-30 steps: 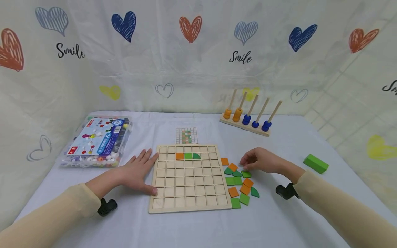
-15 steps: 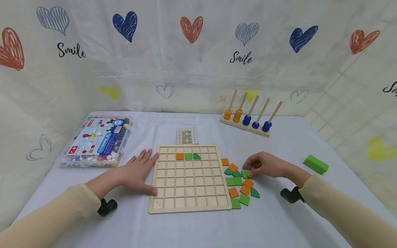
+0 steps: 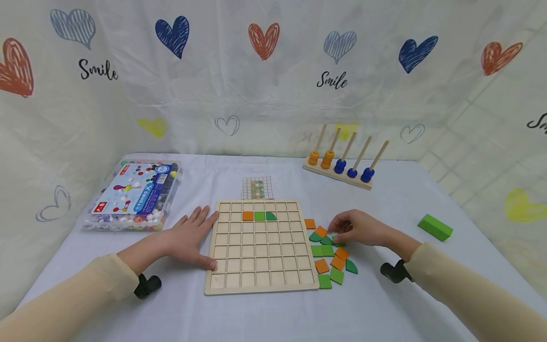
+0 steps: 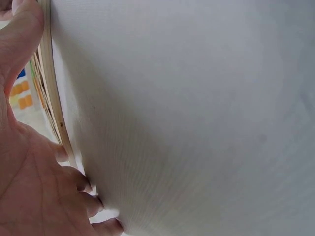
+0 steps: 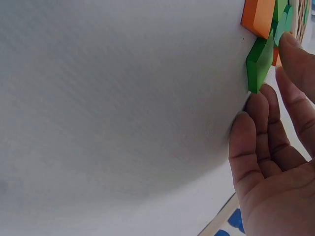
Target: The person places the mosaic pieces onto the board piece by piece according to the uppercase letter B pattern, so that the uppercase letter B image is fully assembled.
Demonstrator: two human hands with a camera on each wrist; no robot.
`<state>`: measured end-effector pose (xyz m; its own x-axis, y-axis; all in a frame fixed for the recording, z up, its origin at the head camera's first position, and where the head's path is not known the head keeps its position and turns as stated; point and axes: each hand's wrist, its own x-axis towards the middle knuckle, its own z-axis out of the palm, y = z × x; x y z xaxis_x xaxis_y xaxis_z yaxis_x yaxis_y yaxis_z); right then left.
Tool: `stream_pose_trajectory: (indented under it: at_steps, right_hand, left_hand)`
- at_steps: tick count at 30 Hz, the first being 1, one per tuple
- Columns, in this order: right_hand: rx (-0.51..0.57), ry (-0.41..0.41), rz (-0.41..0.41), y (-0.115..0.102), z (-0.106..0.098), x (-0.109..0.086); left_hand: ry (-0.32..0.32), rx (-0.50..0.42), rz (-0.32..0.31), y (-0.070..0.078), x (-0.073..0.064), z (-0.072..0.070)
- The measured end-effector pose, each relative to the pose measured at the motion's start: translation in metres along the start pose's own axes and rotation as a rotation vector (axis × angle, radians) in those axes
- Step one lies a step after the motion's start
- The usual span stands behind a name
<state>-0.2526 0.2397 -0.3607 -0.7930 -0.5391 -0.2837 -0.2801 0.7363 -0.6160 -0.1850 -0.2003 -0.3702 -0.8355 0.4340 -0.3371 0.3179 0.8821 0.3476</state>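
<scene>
My left hand lies spread at the left edge of a wooden grid board, thumb and fingertips against its rim. In the board's second row sit an orange square tile, a green square tile and a dark green quarter-circle tile. Right of the board, my right hand hovers low at the loose tiles, fingers loosely bent. Its thumb tip is right at a dark green quarter-circle tile and partly covers a green square tile. Nothing shows gripped between thumb and forefinger.
A small printed pattern card lies behind the board. At the back right stands a peg rack with orange and blue beads. A green block lies far right. On the left is a clear plastic box of coloured beads.
My right hand drew back slightly to the right, then moved left over the green square tile and toward the dark green quarter-circle. My left hand and the board have stayed put.
</scene>
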Motion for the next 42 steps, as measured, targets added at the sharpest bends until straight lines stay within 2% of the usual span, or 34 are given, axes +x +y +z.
stream_pose_trajectory:
  at_steps: [17,24,27,33,42]
  right_hand:
    - [-0.04,0.018,-0.025,-0.007,0.005,0.002]
    - [-0.107,0.061,-0.042,-0.009,0.007,0.01]
    - [-0.13,0.051,-0.06,-0.011,0.005,0.014]
    - [-0.144,0.005,-0.032,-0.014,0.002,0.02]
    - [-0.255,0.002,-0.061,-0.015,0.003,0.021]
  left_hand:
    - [0.005,0.003,-0.003,0.0,-0.001,0.0]
    - [0.003,-0.001,-0.008,0.0,-0.002,0.0]
    - [0.003,-0.004,-0.007,0.0,-0.002,0.0]
    - [0.003,-0.004,-0.009,-0.001,-0.001,0.0]
    - [-0.003,-0.003,-0.012,-0.001,0.0,0.0]
